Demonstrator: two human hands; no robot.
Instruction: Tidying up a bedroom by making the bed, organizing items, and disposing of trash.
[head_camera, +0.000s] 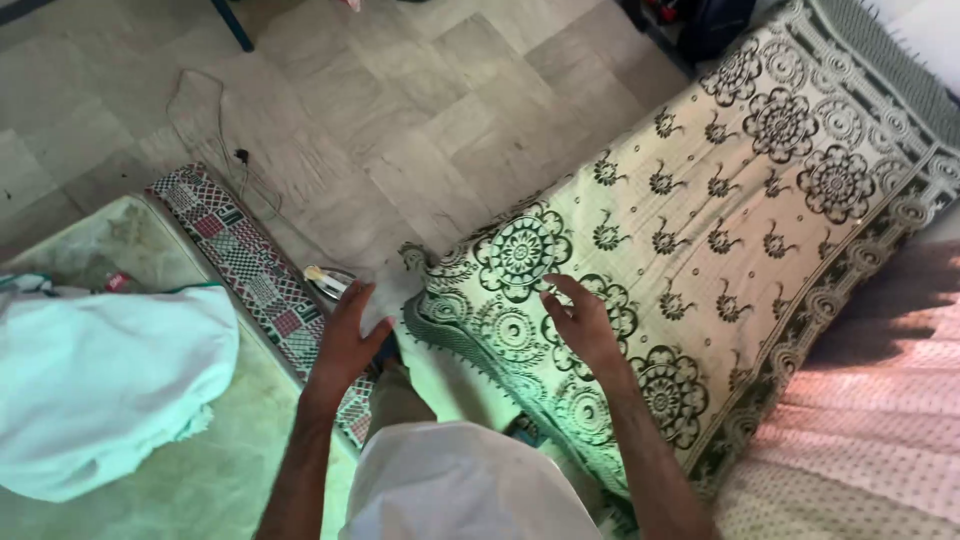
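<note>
A cream bedsheet (700, 190) printed with dark green flowers covers a mattress that runs from the centre to the top right. My right hand (582, 322) rests on the sheet near its front corner, fingers spread. My left hand (348, 338) hovers just left of that corner, fingers apart, next to the hanging edge of the sheet (420, 330). Neither hand holds anything. Below the hands, my white-clothed knee (460, 485) fills the lower middle.
A second mattress with a pale green cover (150, 250) and a red-and-green patterned border (250, 265) lies on the left, with a white pillow (100, 385) on it. A pink woven blanket (870, 420) is at the lower right. A thin cable (225, 140) lies on the tiled floor.
</note>
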